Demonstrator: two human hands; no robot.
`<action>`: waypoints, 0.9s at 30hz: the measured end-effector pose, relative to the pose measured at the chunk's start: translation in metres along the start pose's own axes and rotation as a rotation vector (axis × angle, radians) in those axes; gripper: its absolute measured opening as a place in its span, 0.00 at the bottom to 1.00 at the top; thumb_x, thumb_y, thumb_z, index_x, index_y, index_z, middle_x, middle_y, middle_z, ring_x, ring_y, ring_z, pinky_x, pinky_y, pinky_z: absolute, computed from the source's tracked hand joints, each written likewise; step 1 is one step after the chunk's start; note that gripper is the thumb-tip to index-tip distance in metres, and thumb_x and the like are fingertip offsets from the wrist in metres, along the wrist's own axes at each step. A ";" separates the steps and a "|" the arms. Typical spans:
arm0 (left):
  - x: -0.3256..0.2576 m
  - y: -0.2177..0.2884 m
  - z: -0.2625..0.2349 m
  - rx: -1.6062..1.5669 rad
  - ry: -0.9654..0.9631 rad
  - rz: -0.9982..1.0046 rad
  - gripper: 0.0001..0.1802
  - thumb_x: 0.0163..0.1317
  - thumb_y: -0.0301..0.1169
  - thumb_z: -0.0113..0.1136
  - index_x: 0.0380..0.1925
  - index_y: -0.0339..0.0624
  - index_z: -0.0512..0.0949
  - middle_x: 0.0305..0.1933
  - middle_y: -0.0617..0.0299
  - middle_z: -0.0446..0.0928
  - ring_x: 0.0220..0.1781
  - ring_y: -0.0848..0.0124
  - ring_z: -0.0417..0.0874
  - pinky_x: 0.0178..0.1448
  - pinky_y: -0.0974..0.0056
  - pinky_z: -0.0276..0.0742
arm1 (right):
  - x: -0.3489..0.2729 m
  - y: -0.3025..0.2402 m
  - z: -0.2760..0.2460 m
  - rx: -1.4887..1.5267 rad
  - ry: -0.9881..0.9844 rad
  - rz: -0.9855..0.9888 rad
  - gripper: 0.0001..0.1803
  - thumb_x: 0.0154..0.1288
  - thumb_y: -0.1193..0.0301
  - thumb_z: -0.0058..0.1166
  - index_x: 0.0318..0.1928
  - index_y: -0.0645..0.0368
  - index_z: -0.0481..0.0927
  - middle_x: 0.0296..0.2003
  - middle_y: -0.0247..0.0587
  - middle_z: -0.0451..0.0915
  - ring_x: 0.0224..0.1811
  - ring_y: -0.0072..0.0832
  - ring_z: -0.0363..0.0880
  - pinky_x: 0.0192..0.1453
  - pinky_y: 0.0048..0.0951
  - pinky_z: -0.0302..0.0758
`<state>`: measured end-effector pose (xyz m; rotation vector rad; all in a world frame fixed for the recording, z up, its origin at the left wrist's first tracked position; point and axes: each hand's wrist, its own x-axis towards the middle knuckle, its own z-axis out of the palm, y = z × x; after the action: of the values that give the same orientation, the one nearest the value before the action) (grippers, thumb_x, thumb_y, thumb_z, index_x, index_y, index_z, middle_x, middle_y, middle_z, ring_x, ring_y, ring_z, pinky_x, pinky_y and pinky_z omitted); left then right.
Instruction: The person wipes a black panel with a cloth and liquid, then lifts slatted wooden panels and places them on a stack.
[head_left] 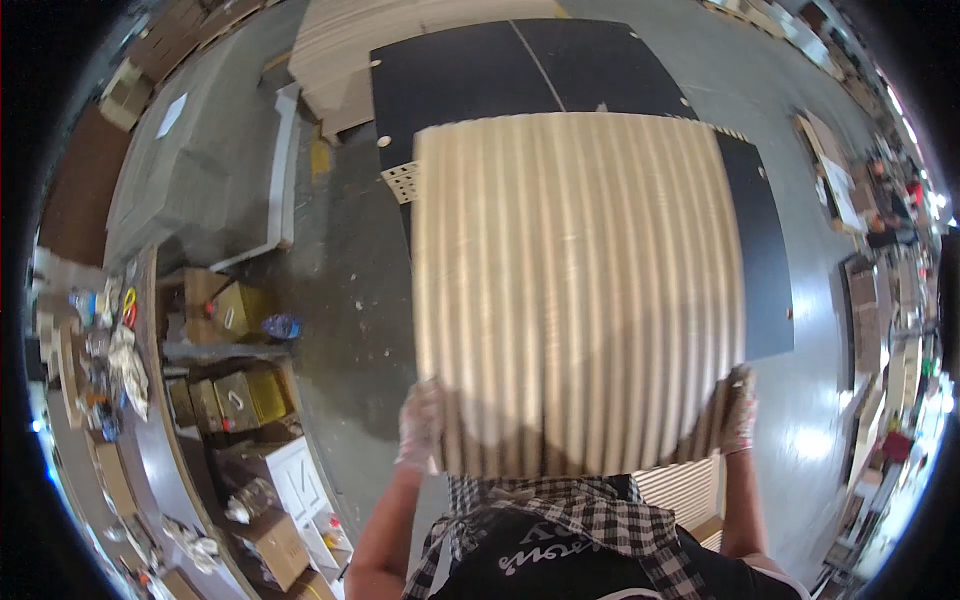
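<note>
A large light-wood ribbed panel (580,290) is held out in front of my body, its grooves running away from me. My left hand (420,428), in a pale work glove, grips its near left edge. On the near right edge my gloved right hand (739,412) is closed around the side; the fingers under the panel are hidden. Beyond and partly beneath the panel is a black work surface (450,85) with a light seam across it. Whether the panel touches that surface cannot be told. Another ribbed panel (690,485) shows below, near my right forearm.
Left stands a shelf unit (175,440) with boxes, a yellow tin (240,308) and tools. A grey wrapped stack (190,170) is at far left, pale boards (345,70) behind the black surface. A small perforated piece (402,183) pokes out beside the panel. Stacked boards (868,310) lie right.
</note>
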<state>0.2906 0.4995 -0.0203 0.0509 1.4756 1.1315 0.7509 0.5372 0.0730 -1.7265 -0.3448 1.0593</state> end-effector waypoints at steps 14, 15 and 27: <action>-0.007 -0.061 -0.246 0.167 0.530 0.014 0.33 0.61 0.56 0.36 0.53 0.39 0.65 0.50 0.57 0.70 0.48 0.66 0.74 0.52 0.61 0.73 | -0.042 0.263 0.079 -1.073 -0.314 -0.174 0.18 0.64 0.62 0.34 0.39 0.61 0.73 0.32 0.56 0.76 0.34 0.50 0.74 0.38 0.43 0.70; 0.005 -0.075 -0.246 0.067 0.418 0.103 0.34 0.61 0.56 0.36 0.55 0.40 0.63 0.52 0.57 0.69 0.50 0.65 0.72 0.54 0.60 0.70 | -0.031 0.266 0.080 -1.049 -0.311 -0.114 0.21 0.64 0.58 0.34 0.38 0.62 0.75 0.31 0.58 0.75 0.36 0.52 0.73 0.39 0.43 0.69; 0.215 -0.152 -0.062 0.172 0.378 0.113 0.30 0.64 0.48 0.36 0.58 0.37 0.58 0.53 0.58 0.67 0.47 0.68 0.73 0.48 0.66 0.73 | 0.192 0.300 0.114 -0.943 0.023 -0.541 0.26 0.63 0.51 0.35 0.40 0.60 0.75 0.39 0.56 0.75 0.43 0.52 0.71 0.46 0.42 0.68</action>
<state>0.2654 0.5147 -0.2896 0.0413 1.9260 1.1435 0.6955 0.6079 -0.2897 -2.2374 -1.3728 0.4734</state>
